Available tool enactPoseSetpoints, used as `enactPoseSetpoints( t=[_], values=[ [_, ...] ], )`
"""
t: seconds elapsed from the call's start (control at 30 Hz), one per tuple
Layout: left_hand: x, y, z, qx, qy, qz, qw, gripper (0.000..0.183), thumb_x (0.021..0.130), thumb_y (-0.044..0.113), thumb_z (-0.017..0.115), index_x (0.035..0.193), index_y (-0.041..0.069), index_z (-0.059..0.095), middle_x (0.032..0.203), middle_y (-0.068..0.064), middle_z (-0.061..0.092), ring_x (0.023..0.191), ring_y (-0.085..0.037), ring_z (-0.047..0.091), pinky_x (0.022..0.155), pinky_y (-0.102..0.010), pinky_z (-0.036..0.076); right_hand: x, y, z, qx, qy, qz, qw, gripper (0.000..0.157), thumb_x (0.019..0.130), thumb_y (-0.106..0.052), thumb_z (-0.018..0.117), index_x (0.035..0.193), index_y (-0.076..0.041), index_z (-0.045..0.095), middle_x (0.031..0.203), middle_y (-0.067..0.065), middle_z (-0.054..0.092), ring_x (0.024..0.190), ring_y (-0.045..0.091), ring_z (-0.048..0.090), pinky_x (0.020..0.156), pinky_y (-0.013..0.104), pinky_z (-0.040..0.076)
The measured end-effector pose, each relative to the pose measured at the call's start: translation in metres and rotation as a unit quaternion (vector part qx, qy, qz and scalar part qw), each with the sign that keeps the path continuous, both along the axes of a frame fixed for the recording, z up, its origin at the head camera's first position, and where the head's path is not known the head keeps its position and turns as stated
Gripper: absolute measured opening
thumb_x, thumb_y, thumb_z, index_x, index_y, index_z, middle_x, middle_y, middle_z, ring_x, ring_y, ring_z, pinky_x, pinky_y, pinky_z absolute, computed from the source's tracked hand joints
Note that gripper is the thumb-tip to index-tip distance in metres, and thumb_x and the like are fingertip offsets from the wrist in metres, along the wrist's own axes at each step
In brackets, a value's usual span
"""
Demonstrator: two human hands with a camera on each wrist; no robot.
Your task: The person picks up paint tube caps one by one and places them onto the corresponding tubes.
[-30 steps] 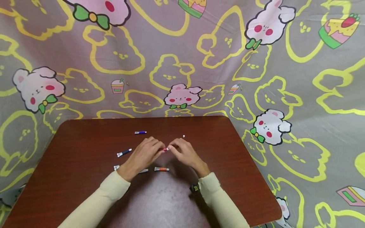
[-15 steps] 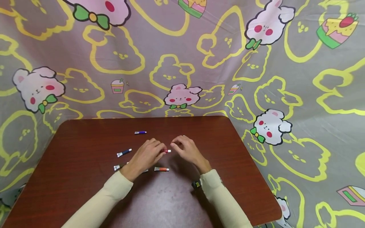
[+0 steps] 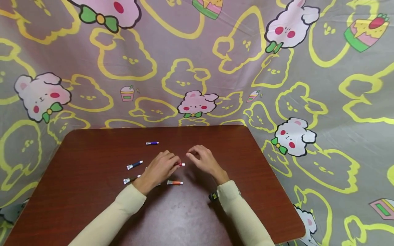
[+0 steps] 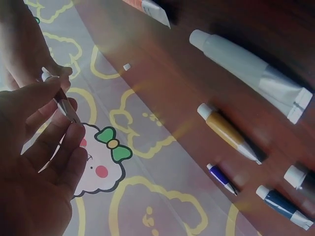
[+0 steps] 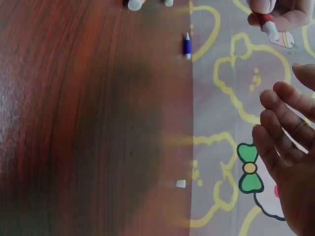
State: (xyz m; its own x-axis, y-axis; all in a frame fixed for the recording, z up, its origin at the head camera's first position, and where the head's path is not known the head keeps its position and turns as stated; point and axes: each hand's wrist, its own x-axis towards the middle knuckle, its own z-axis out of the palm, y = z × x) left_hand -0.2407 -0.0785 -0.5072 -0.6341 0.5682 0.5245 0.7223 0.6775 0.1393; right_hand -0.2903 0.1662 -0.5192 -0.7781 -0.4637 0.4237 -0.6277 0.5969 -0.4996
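Note:
My left hand (image 3: 161,167) pinches a small red paint tube (image 5: 265,20) between thumb and fingers, its white end pointing toward my right hand. My right hand (image 3: 205,160) is raised just to the right, apart from the tube. In the right wrist view its fingers (image 5: 275,132) are loosely bent with nothing between them. A small white cap (image 5: 181,184) lies on the table; the head view does not show it, with my right hand over that spot. The orange paint tube (image 3: 175,183) lies on the table nearer me.
Paint tubes lie about the brown table (image 3: 246,205): purple (image 3: 152,143) at the back, dark blue (image 3: 134,165) and dark brown (image 3: 131,179) at the left. The left wrist view also shows an ochre tube (image 4: 226,129) and a larger whitish tube (image 4: 241,64). A patterned cloth (image 3: 172,44) hangs behind.
My right hand has come off the red paint tube's white end and drawn away to the right, now covering the cap in the head view. My left hand has come slightly nearer, still holding the tube.

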Motion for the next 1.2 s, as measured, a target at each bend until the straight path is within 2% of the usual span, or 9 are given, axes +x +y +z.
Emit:
enactPoseSetpoints(
  t=[0.87,1.2],
  values=[
    [-0.013,0.014,-0.024,-0.017,0.012,0.002,0.9998,0.014,0.093,0.022,0.087,0.097,0.018,0.073,0.093,0.002,0.074,0.089,-0.021,0.064,0.077,-0.039,0.052,-0.017,0.011,-0.014,0.016,-0.018,-0.019,1.0,0.014,0.104,-0.024,0.075,0.108,-0.011,0.077,0.103,0.004,0.076,0.096,0.019,0.069,0.085,0.036,0.06],
    [-0.016,0.02,-0.028,-0.032,-0.021,0.011,0.9992,0.01,0.096,0.022,0.084,0.098,0.019,0.075,0.097,0.002,0.075,0.092,-0.021,0.065,0.08,-0.039,0.053,-0.026,0.021,-0.02,0.021,-0.032,-0.041,0.998,0.014,0.103,-0.024,0.077,0.108,-0.011,0.077,0.105,0.004,0.077,0.1,0.021,0.071,0.09,0.04,0.06]
  ],
)
